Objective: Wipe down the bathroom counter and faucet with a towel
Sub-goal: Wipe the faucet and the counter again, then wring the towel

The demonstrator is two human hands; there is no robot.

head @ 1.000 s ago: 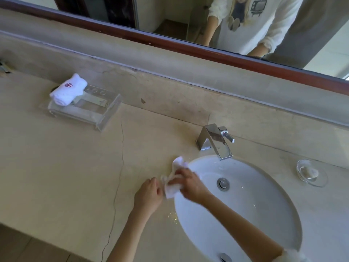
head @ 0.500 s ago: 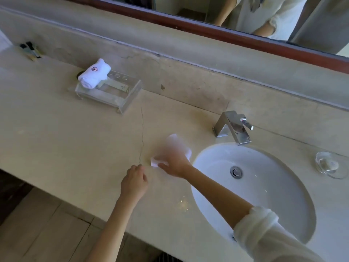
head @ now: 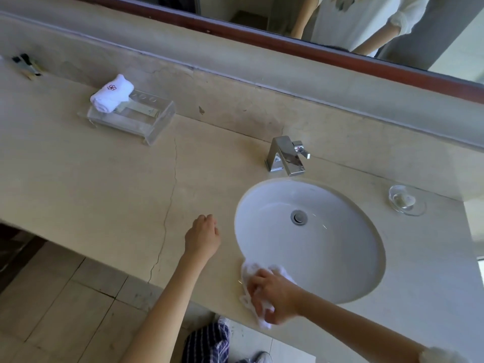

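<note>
Your right hand [head: 273, 297] is gripping the towel [head: 255, 277] under curled fingers, bunched against the counter [head: 104, 195] at the sink [head: 309, 239] rim's near edge. Your left hand [head: 202, 238] is hovering palm-down, fingers loosely curled, holding nothing.

Single head-worn view, looking steeply down, close over the counter [head: 104, 184], sink [head: 309, 239] at four o'clock, mirror along twelve.

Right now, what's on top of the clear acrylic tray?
A rolled white towel with a red flower logo lies on the left end of the tray. Flat packets seem to lie beside it, too blurred to identify. Whatever is under the towel is covered.
</note>
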